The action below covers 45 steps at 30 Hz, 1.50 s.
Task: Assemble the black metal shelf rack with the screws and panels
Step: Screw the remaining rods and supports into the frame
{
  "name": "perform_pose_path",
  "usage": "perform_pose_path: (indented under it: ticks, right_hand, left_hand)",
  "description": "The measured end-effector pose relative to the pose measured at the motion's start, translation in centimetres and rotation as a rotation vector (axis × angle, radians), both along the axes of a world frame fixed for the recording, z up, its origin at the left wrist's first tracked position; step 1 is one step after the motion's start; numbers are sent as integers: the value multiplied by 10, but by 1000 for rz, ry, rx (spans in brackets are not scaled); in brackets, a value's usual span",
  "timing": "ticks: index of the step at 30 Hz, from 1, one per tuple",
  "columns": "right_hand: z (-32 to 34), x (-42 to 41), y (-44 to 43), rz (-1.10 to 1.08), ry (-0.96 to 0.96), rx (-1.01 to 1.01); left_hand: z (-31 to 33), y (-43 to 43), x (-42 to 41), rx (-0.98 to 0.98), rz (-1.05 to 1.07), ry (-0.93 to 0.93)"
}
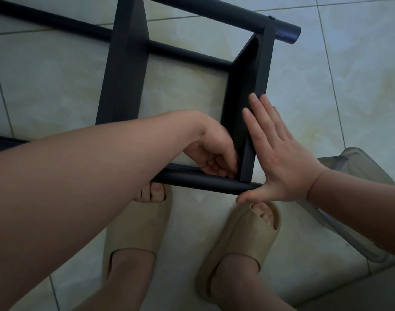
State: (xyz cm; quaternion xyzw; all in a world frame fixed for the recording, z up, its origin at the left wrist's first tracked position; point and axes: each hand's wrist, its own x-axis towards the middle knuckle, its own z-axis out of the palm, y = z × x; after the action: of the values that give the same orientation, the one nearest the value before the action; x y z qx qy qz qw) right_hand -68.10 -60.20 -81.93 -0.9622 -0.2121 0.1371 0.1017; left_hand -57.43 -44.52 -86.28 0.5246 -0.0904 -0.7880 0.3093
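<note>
Black metal makes up the rack (129,63), which lies partly built on the tiled floor (57,75) just ahead of our slippers (133,230). We take the end panel (248,86) as our marker. It stands on edge, bridging the far tube (214,12) and the near tube (192,179). A second panel (122,70) runs parallel, well apart to its left.

Our right hand (281,158) lies flat against the end panel's outer face, fingers straight and spread and the thumb touching the near tube, holding nothing. Our left hand (216,153) is tucked inside the end panel's near corner, with the fingers curled down where the panel meets the near tube. We cannot tell whether they pinch a screw, because the fingertips and the joint are hidden.

We judge that the step in hand is fixing this near corner of the end panel to the tube. The next move calls for the panel's hole to sit square over the tube's. The right hand should give steady counter-pressure while the screw is started straight by fingertip before any firm tightening.
</note>
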Motion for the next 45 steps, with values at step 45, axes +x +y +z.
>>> perform_pose_path:
  ticks: [45]
  right_hand:
    - [1, -1, 0, 0, -12, -22]
  left_hand:
    - [5, 0, 5, 2, -55, -9]
